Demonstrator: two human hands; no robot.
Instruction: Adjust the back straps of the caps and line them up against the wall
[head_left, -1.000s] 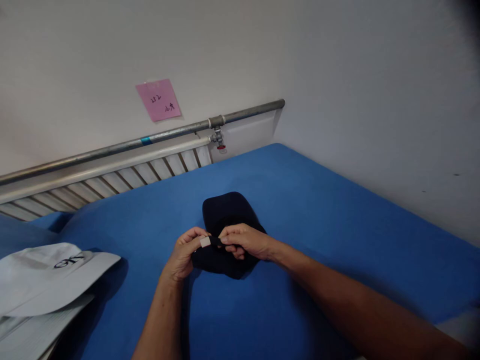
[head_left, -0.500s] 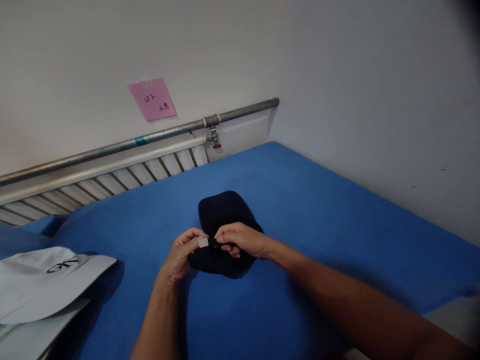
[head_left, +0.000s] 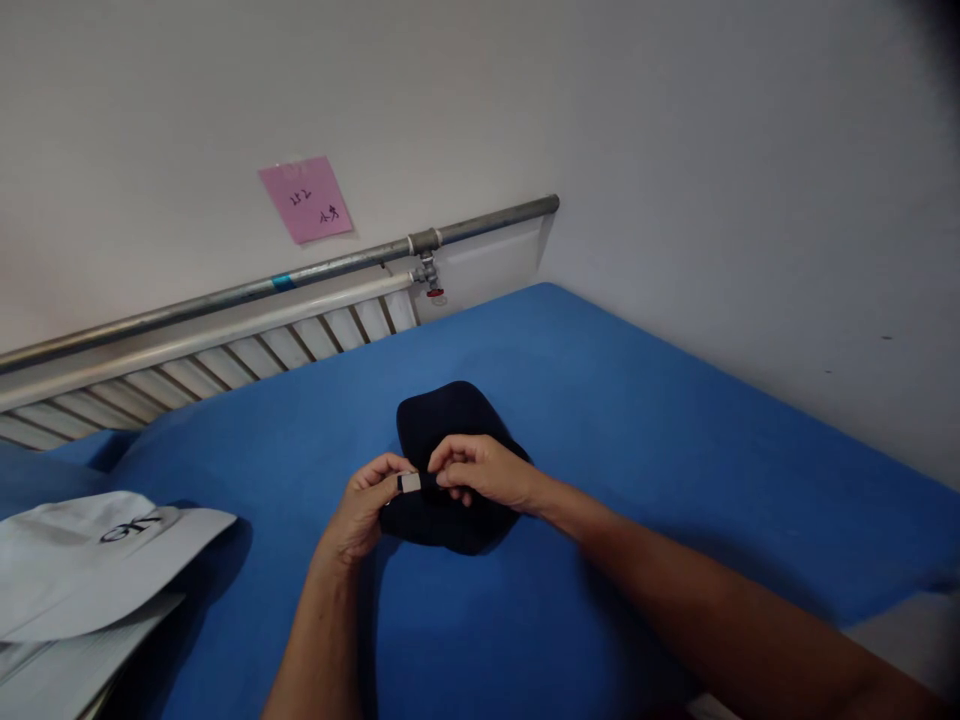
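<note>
A dark navy cap (head_left: 454, 408) lies on the blue bed surface, in the middle of the view. Across it runs a dark strap with a small silvery buckle (head_left: 411, 483). My left hand (head_left: 365, 508) pinches the strap just left of the buckle, thumb and fingers closed. From the right, my right hand (head_left: 487, 472) holds the strap on the buckle's other side between thumb and fingertips. Its remaining fingers are curled over the cap. Part of the cap is hidden beneath my hands.
White caps (head_left: 67, 575) with dark lettering lie stacked at the left. Behind the blue sheet (head_left: 615, 400) stand a white radiator (head_left: 300, 340) and a metal pipe (head_left: 225, 297) with a red-handled valve (head_left: 435, 292). A pink note (head_left: 306, 200) hangs on the wall.
The buckle has shifted slightly right, showing dark strap between it and my left thumb. My right hand's fingers have moved a little on the strap. The cap stays in place.
</note>
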